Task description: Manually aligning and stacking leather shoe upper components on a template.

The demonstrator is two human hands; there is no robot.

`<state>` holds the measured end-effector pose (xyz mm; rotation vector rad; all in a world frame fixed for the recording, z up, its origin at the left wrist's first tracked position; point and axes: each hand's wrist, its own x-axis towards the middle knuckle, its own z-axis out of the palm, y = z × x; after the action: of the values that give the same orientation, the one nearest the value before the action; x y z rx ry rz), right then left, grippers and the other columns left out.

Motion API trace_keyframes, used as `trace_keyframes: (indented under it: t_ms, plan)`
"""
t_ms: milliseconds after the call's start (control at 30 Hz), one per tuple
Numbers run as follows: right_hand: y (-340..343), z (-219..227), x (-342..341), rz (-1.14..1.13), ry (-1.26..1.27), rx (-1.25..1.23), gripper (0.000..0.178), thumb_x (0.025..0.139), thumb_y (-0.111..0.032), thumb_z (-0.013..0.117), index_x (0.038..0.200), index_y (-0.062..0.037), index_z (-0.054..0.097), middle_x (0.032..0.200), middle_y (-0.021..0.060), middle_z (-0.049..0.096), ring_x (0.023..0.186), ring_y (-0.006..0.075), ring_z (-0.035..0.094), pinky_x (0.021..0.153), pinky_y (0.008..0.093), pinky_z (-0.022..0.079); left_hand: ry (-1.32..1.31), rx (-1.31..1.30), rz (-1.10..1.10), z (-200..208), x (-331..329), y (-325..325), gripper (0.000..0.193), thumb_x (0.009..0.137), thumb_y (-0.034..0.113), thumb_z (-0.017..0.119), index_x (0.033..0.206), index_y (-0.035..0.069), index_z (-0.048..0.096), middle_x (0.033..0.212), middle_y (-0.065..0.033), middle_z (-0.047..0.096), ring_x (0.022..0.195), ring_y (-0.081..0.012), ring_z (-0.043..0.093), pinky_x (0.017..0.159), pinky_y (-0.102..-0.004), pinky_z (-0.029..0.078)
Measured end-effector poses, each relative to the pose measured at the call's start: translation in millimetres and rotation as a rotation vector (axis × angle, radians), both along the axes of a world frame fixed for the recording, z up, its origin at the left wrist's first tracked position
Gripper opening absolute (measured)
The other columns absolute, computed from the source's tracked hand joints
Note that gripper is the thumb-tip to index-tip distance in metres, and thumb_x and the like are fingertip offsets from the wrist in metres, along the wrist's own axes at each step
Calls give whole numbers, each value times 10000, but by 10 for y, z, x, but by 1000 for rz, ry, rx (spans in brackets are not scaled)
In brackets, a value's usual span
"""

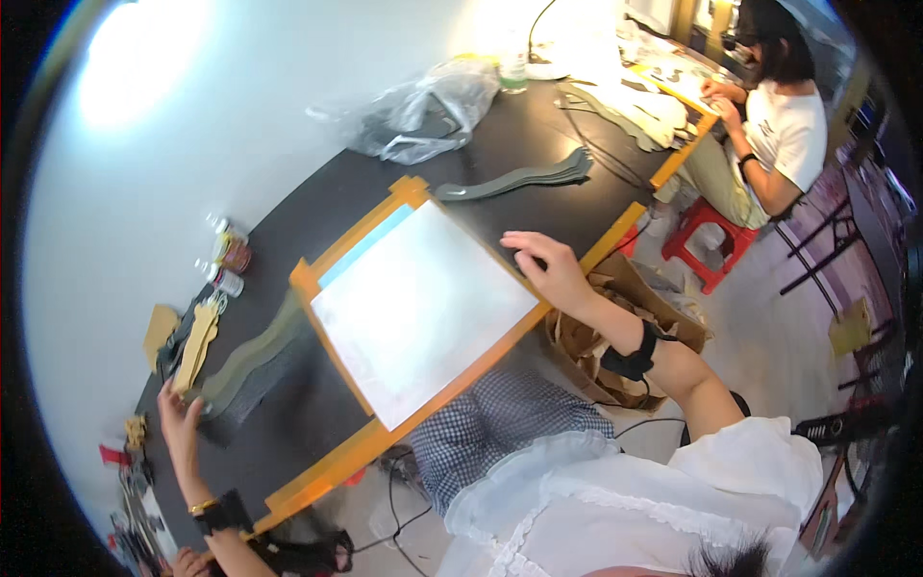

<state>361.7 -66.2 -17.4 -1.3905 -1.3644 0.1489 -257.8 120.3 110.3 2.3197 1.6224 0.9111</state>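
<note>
My left hand [179,423] is at the far left of the dark table, its thumb and fingers apart. Close by its thumb is the end of a long, wavy grey-green strip [252,359], partly blurred; whether they touch I cannot tell. Over the right edge of a wooden-edged board hovers my right hand [550,269], fingers loosely bent and apart, holding nothing. On that board lies a white sheet [423,308], with a light blue strip [365,246] showing along its upper left side.
A stack of grey-green strips [519,178] lies beyond the board, near a clear plastic bag [423,115]. Small bottles [227,279] and cream strips [198,338] line the wall side. Right of the table stands a cardboard box [625,332]. Another person [784,144] works at the far right.
</note>
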Motion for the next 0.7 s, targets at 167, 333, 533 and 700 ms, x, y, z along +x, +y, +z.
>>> trace_keyframes:
  t_ms: [167, 333, 533, 700]
  plan:
    - [8, 45, -112, 55, 46, -107, 232, 910, -39, 578, 1122, -20, 671, 1142, 140, 679, 987, 247, 673, 884, 332, 517, 32, -9, 202, -447, -1369, 406, 502, 952, 205, 613, 1398, 34, 459, 1366, -162, 516, 1207, -269, 538, 975, -357, 440]
    - [-80, 63, 74, 118, 76, -45, 214, 936, -80, 586, 1130, -32, 664, 1081, 111, 685, 895, 192, 662, 787, 304, 519, 81, -215, -160, -428, 804, -56, 396, 860, 7, 641, 1248, 20, 562, 1231, -126, 564, 1086, -258, 568, 918, -360, 453]
    - [-315, 238, 1121, -149, 165, 2, 243, 954, -81, 568, 1179, -27, 644, 1126, 93, 677, 1015, 178, 632, 863, 293, 501, 207, -215, -672, -316, 3103, -284, 405, 866, 81, 684, 1250, 45, 560, 1320, -181, 527, 1238, -377, 500, 1034, -423, 409]
    - [-289, -43, 2783, -502, 97, 46, 266, 961, -89, 508, 1177, -11, 641, 1132, 109, 676, 1047, 191, 622, 910, 313, 478, 383, -242, -975, -559, 4230, -309, 619, 887, 278, 698, 1424, 118, 435, 1542, -230, 252, 1419, -474, 212, 1150, -537, 241]
